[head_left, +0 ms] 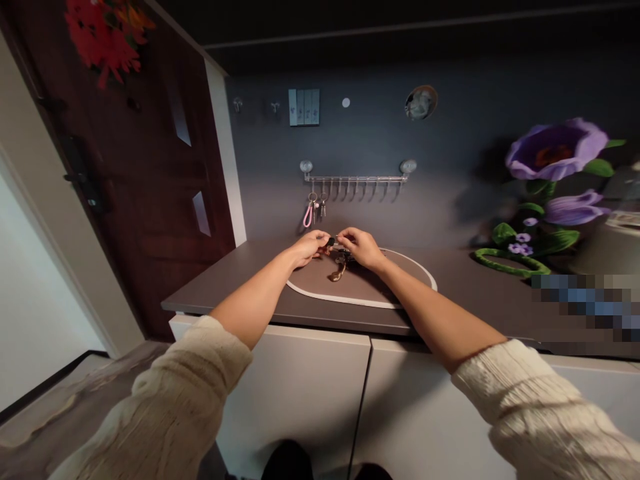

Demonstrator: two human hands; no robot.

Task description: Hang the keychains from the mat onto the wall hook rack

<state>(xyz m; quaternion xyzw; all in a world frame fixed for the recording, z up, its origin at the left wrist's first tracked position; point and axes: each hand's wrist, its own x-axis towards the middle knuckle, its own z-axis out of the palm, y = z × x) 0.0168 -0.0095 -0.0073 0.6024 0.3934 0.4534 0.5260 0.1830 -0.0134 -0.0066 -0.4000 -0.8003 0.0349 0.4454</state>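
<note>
Over a brown oval mat with a white rim [350,298], both hands meet close together. Pinched in the fingers of my left hand [309,249] is a small black key-like piece [331,241]. My right hand [363,247] is closed in a pinch just to its right, its fingertips beside the black piece; what they grip is too small to make out. Below the fingers, a gold-brown curved trinket [339,270] rests on the mat. Dark metallic bits [344,254], possibly keys, lie partly hidden under my right hand.
On the wall behind, a clear hook rail [357,179] carries a key ring with a pink strap [309,215] and a second key set [323,205]. Purple artificial flowers [555,157] stand at right on the dark countertop [470,300]. A dark red door [165,180] is at left.
</note>
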